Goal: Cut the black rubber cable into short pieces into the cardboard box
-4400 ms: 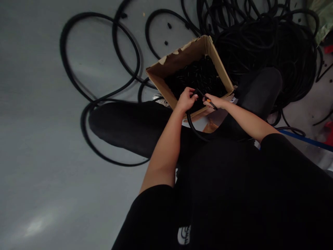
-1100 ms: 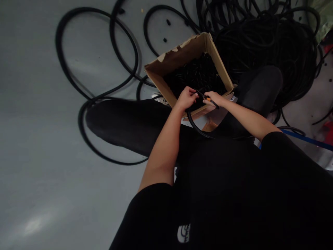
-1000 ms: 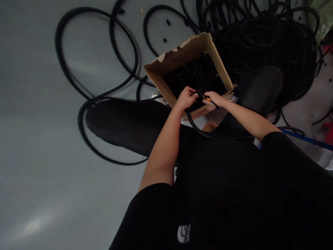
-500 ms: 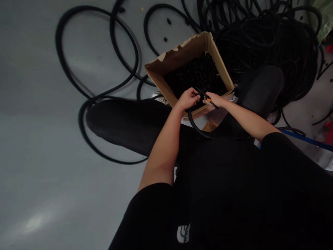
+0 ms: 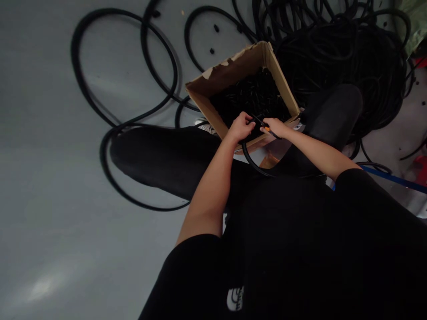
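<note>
Over the near side of a cardboard box (image 5: 283, 82), my left hand (image 5: 242, 126) is closed around a black rubber hose (image 5: 250, 162). The hose hangs below that hand and curves back toward my lap. My right hand (image 5: 274, 127) grips scissors (image 5: 267, 128) with dark handles and a bit of orange. Their blades point left, at the hose end by my left fingertips; whether they touch it I cannot tell. Many short black cut pieces (image 5: 250, 93) lie in the box below both hands.
Loops of black hose (image 5: 75, 58) lie on the grey floor at the left, around my bent leg. A large tangled hose pile (image 5: 347, 58) is at the upper right. Small black pieces (image 5: 216, 28) are scattered behind the box. A blue strip (image 5: 393, 177) runs at the right.
My two hands stay almost in place over the box. The scissors have shifted slightly in my right hand, and the left hand has moved a touch to the left.
</note>
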Available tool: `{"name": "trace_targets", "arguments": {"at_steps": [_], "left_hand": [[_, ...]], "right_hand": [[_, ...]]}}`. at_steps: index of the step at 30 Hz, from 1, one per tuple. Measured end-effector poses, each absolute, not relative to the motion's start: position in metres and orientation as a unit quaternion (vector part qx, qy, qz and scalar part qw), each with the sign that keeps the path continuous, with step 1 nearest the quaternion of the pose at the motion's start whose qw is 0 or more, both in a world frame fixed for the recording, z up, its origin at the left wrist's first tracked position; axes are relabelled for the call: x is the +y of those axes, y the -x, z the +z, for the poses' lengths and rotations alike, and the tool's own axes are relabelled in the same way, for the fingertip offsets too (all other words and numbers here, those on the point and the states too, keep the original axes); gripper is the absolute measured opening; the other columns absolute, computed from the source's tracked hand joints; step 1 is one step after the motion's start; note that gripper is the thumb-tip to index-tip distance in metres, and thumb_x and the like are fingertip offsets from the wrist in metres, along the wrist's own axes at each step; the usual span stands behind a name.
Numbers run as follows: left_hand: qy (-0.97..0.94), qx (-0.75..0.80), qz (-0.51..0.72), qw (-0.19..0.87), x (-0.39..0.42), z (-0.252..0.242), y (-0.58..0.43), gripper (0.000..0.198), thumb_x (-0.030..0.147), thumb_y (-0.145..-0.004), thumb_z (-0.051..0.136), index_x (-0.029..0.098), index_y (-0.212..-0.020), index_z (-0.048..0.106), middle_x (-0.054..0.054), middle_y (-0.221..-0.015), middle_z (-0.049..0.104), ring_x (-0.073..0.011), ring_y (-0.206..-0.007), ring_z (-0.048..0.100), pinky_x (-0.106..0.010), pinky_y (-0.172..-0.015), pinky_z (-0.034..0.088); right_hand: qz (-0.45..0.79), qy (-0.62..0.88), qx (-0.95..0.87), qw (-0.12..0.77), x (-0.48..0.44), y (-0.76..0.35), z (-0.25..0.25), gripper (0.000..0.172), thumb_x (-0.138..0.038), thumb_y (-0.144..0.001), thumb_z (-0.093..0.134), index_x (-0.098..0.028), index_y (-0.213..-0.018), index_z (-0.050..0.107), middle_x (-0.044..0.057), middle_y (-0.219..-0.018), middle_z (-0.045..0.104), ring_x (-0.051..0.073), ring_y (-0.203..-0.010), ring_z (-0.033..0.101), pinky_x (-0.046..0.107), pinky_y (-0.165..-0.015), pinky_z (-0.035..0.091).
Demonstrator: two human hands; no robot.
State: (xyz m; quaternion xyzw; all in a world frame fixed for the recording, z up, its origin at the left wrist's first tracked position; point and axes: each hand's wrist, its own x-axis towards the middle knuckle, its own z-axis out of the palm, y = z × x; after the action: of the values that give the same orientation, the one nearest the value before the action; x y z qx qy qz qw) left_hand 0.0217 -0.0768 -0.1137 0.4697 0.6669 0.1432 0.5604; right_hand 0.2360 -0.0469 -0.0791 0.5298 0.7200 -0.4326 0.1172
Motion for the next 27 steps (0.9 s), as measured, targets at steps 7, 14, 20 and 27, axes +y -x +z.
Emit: {"name": "trace_targets", "arguments": {"at_steps": [7,14,20,27], "left_hand": [[-0.534,0.657,0.133,0.515,-0.078,-0.112,-0.019,0.024,0.016,-0.095,0.080,0.027,-0.106,0.062,-0.004,-0.092,0.073,-0.0283,-0.096,0.075,-0.043,-0.098,0.063],[-0.580,0.612,0.125,0.523,-0.083,-0.113,-0.027,0.021,0.019,-0.091,0.080,0.027,-0.100,0.063,-0.004,-0.094,0.073,-0.0285,-0.096,0.072,-0.045,-0.104,0.064],[-0.576,0.636,0.145,0.493,-0.084,-0.117,-0.026,0.018,0.022,-0.094,0.080,0.026,-0.110,0.070,-0.007,-0.101,0.078,-0.0310,-0.104,0.076,-0.046,-0.107,0.065],[-0.502,0.687,0.194,0.488,-0.076,-0.125,-0.017,0.026,0.021,-0.101,0.078,0.026,-0.126,0.072,-0.006,-0.099,0.074,-0.0291,-0.100,0.080,-0.045,-0.105,0.069]], "right_hand": [[-0.408,-0.533,0.726,0.152,-0.050,-0.236,-0.074,0.018,-0.024,-0.113,0.078,-0.016,-0.126,0.088,0.016,-0.124,0.093,0.030,-0.115,0.087,0.029,-0.092,0.053],[-0.426,-0.540,0.703,0.177,-0.051,-0.239,-0.076,0.024,-0.022,-0.107,0.079,-0.019,-0.130,0.087,0.011,-0.124,0.093,0.027,-0.105,0.084,0.027,-0.085,0.053],[-0.437,-0.545,0.701,0.141,-0.047,-0.236,-0.072,0.013,-0.023,-0.107,0.077,-0.016,-0.113,0.085,0.009,-0.109,0.089,0.024,-0.101,0.081,0.027,-0.084,0.050],[-0.478,-0.588,0.635,0.152,-0.048,-0.235,-0.066,0.015,-0.022,-0.116,0.076,-0.021,-0.104,0.066,0.004,-0.095,0.078,0.018,-0.080,0.069,0.026,-0.075,0.046]]}}
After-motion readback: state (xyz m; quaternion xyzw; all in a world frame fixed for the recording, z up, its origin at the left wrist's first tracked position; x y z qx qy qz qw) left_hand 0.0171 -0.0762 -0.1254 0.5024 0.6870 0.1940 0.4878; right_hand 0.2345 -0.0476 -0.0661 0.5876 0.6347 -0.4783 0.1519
